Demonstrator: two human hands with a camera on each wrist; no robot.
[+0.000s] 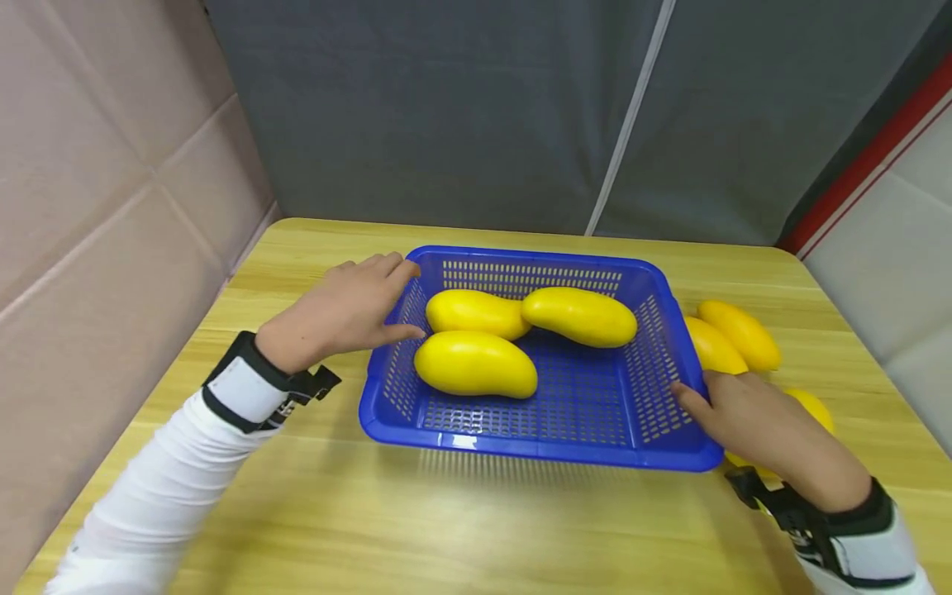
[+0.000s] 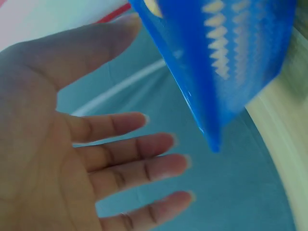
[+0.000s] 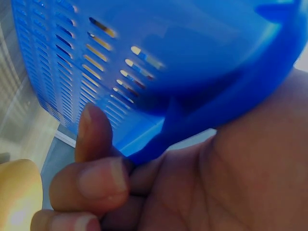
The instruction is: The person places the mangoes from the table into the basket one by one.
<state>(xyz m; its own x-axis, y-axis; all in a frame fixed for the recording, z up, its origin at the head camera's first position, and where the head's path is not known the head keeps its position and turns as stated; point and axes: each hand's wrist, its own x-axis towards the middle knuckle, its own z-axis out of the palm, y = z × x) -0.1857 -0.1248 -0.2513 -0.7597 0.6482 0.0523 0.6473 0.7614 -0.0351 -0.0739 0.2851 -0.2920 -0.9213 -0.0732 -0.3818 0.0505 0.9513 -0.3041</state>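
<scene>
A blue plastic basket (image 1: 535, 449) with slotted sides holds three yellow mangoes: one at the front left (image 1: 476, 364), one behind it (image 1: 476, 314) and one toward the back right (image 1: 580, 316). My left hand (image 1: 345, 306) is at the basket's left side, its fingers loosely extended. In the left wrist view its thumb (image 2: 106, 45) comes right at the rim, while the other fingers (image 2: 144, 174) stand spread apart from it. With my right hand (image 1: 773, 430) I grip the right rim, thumb over the inside and fingers (image 3: 91, 185) curled underneath.
Several more mangoes (image 1: 740, 335) lie on the wooden table (image 1: 357, 512) right of the basket, partly hidden by it and my right hand. A grey curtain (image 1: 446, 124) hangs behind the table; a tiled wall (image 1: 111, 182) borders the left.
</scene>
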